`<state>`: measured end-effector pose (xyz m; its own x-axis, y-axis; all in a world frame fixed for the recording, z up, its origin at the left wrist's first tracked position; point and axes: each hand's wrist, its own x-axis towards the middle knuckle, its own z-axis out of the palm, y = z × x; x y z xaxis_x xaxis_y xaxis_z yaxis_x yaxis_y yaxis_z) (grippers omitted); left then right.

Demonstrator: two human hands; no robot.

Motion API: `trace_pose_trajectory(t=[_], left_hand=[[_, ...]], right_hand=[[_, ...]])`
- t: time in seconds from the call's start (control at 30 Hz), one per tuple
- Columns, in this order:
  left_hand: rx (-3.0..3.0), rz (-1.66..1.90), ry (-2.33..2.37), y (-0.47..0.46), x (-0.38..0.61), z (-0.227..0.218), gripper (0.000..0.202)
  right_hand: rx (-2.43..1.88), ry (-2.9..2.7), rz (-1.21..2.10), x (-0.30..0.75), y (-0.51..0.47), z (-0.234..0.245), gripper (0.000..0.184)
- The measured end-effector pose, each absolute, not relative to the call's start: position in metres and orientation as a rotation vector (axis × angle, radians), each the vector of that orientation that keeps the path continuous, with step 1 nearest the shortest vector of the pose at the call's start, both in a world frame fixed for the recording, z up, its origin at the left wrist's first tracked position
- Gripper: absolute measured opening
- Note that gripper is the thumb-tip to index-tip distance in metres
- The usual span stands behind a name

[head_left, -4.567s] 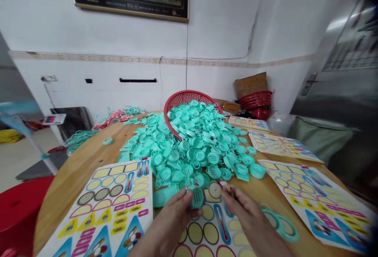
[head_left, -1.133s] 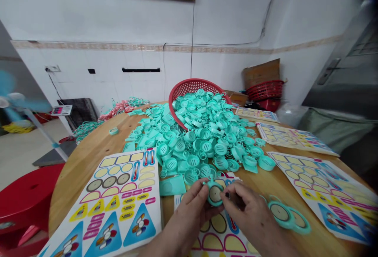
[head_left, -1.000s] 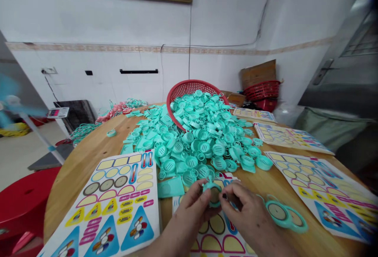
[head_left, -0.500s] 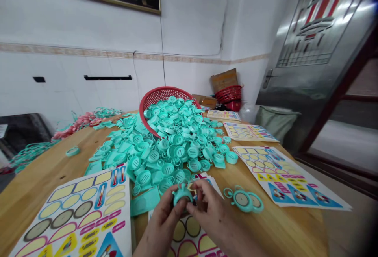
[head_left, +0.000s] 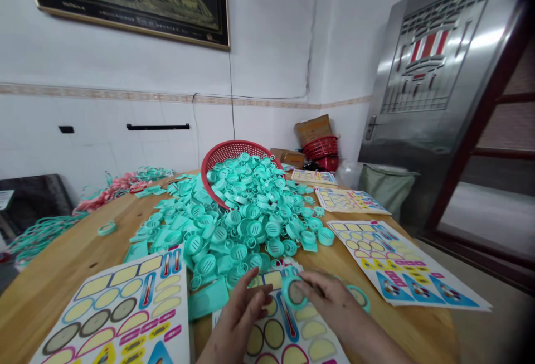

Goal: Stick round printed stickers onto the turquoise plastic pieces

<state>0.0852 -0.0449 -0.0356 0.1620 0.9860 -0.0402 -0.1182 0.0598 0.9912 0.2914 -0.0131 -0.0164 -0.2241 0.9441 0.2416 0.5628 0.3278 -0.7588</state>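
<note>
My right hand (head_left: pixel 334 300) pinches a teal toy stopwatch (head_left: pixel 296 294) by its edge, with a greyish round sticker facing up. To the left of it, my left hand (head_left: pixel 239 312) holds nothing, its fingers loosely bent and apart. Both hands are over a sticker sheet (head_left: pixel 311 330) printed with circles, half-circles and a thermometer. Another teal stopwatch (head_left: pixel 359 297) with a round sticker lies on the table, partly behind my right hand. Just beyond the hands spreads a heap of teal plastic cases (head_left: pixel 251 229) with rings and slots.
A red plastic basket (head_left: pixel 208 164) lies tipped at the back, spilling teal parts. One sticker sheet (head_left: pixel 121 308) is at the left; more sheets (head_left: pixel 401 263) lie along the right of the wooden table (head_left: pixel 104 250). Pink and teal parts (head_left: pixel 112 188) sit at the far left edge.
Both hands were together around the stopwatch. Now my left hand has let go, and my right hand has carried the stopwatch to the right. The view has tilted up.
</note>
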Motion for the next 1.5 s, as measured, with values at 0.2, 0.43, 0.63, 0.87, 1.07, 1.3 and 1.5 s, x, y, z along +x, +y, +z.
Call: trace_pose_trajectory(t=[0.2, 0.43, 0.63, 0.87, 1.07, 1.3, 1.5], left_hand=[[1.204, 1.083, 1.16, -0.042, 0.085, -0.039, 0.053], [1.238, 0.991, 1.269, -0.04, 0.087, -0.038, 0.043], [1.291, 0.935, 1.311, -0.037, 0.084, -0.036, 0.039], [1.272, 0.916, 1.335, -0.035, 0.083, -0.038, 0.046], [1.405, 0.838, 1.337, -0.034, 0.084, -0.044, 0.04], [1.38, 0.87, 1.362, -0.034, 0.086, -0.038, 0.033], [1.138, 1.082, 1.199, -0.035, 0.088, -0.039, 0.042]], right_hand=[[-1.57, -2.229, 0.493, 0.349, -0.023, -0.034, 0.03], [-1.682, -2.294, 0.364, 0.369, -0.012, -0.032, 0.027], [-1.86, -2.143, 0.294, 0.357, 0.087, -0.022, 0.017], [-1.971, -2.145, 0.415, 0.351, 0.145, -0.04, 0.027], [-2.039, -2.162, 0.369, 0.348, 0.137, -0.044, 0.03], [-1.99, -2.112, 0.244, 0.331, 0.11, -0.028, 0.02], [-1.711, -2.093, 0.198, 0.308, 0.059, -0.003, 0.025]])
